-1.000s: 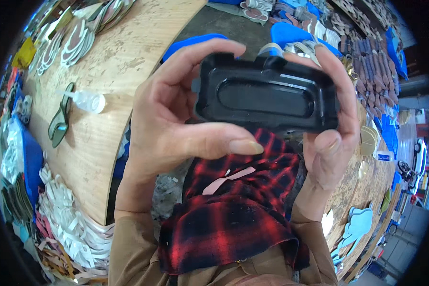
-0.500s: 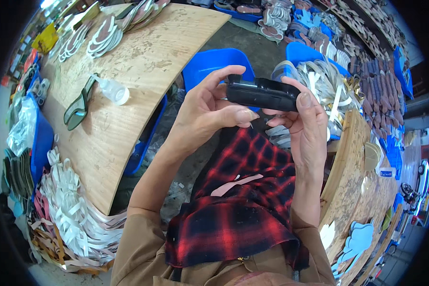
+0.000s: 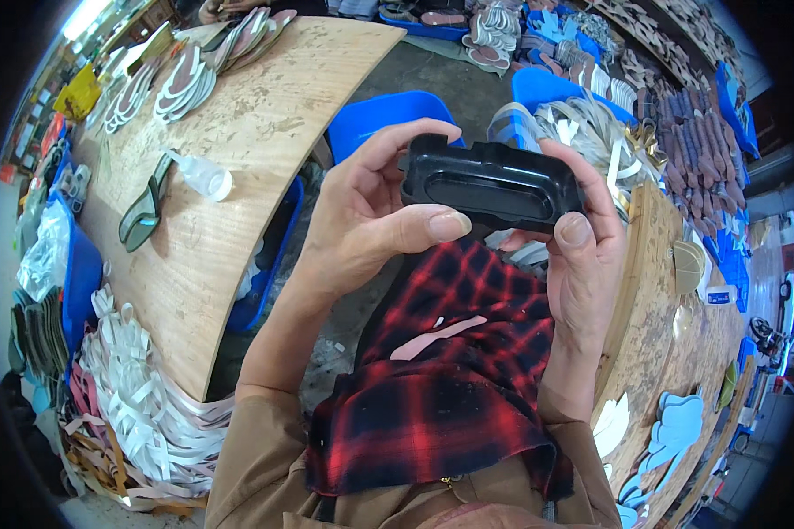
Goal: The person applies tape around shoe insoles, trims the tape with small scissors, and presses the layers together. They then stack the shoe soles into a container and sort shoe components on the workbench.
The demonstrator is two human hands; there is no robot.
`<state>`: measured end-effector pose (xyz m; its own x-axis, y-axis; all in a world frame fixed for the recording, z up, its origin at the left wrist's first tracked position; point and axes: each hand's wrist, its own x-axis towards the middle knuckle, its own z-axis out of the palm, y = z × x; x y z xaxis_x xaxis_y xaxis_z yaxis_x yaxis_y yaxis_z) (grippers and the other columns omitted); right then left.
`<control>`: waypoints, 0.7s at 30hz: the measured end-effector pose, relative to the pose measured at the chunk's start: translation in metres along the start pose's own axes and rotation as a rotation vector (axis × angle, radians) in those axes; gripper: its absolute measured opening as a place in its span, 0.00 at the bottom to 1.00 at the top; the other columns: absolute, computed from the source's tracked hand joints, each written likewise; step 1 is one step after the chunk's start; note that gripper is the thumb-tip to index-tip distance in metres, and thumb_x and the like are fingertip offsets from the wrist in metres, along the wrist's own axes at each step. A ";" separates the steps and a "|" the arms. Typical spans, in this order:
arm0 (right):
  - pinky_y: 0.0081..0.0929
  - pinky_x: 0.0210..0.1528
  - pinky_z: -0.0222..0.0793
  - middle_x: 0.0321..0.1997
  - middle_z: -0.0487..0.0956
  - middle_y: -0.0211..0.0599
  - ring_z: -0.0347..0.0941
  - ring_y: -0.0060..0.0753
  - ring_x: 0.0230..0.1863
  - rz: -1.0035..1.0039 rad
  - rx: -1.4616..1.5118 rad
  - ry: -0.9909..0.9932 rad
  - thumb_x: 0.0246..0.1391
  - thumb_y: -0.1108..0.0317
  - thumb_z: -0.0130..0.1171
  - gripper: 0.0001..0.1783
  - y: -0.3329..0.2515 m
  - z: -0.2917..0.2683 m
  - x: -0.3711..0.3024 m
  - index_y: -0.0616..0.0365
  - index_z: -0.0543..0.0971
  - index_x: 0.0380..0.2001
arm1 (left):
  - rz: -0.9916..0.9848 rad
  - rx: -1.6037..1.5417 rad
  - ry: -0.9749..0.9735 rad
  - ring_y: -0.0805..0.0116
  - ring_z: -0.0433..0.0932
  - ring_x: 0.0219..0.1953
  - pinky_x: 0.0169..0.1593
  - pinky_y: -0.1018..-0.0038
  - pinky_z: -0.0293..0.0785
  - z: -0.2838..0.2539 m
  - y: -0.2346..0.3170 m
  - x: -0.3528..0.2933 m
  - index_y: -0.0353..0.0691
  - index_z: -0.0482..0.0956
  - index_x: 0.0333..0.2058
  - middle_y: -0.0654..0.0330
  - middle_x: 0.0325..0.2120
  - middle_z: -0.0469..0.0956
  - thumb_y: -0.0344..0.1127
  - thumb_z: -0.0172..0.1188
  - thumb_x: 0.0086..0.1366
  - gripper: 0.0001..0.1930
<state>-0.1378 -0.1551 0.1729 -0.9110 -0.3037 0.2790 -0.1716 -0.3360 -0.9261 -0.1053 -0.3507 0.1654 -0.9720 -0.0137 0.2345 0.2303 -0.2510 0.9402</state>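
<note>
Between my two hands, above my lap, is a black, glossy, oblong plastic piece (image 3: 490, 187) with a recessed oval face and notched edges. My left hand (image 3: 370, 207) grips its left end, thumb on the near edge and forefinger over the top. My right hand (image 3: 587, 229) holds the right end, with the thumb at the near corner and fingers behind. The piece hides some of the fingertips. Below it, a pink strip (image 3: 437, 339) lies on the red and black checked cloth (image 3: 415, 406) over my lap.
To the left, a wooden table (image 3: 265, 106) carries a green sandal (image 3: 141, 216), a clear squeeze bottle (image 3: 207, 176) and stacked soles (image 3: 185, 84). A blue bin (image 3: 348, 123) stands ahead. White straps (image 3: 141, 388) pile up at lower left. Light-blue cutouts (image 3: 675, 432) lie on the right-hand bench (image 3: 644, 335).
The black piece has tilted so that its recessed face shows more fully. Both hands have turned with it and keep their hold, the right one shifting slightly rightward.
</note>
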 end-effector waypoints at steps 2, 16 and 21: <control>0.21 0.33 0.77 0.48 0.72 0.42 0.75 0.26 0.39 -0.002 0.002 -0.003 0.48 0.64 0.65 0.33 0.000 0.001 -0.002 0.68 0.67 0.55 | 0.008 0.019 0.012 0.65 0.80 0.41 0.38 0.71 0.83 0.001 0.004 -0.004 0.27 0.66 0.53 0.51 0.42 0.75 0.39 0.68 0.46 0.37; 0.37 0.54 0.71 0.58 0.69 0.53 0.69 0.47 0.57 -0.352 -0.225 -0.302 0.45 0.40 0.62 0.55 0.000 -0.013 0.002 0.68 0.52 0.64 | 0.307 0.052 0.207 0.62 0.78 0.43 0.48 0.68 0.77 0.036 0.008 -0.038 0.26 0.69 0.49 0.48 0.41 0.75 0.65 0.68 0.37 0.50; 0.38 0.55 0.70 0.57 0.69 0.54 0.69 0.47 0.57 -0.366 -0.353 -0.361 0.48 0.40 0.59 0.53 -0.051 -0.129 0.018 0.67 0.51 0.64 | 0.476 0.029 0.233 0.60 0.77 0.42 0.48 0.69 0.75 0.028 0.012 -0.031 0.25 0.70 0.46 0.47 0.41 0.75 0.73 0.66 0.32 0.55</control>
<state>-0.1942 -0.0282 0.1921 -0.5961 -0.5278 0.6051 -0.6185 -0.1787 -0.7652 -0.0711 -0.3267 0.1767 -0.7430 -0.3352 0.5793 0.6469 -0.1376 0.7501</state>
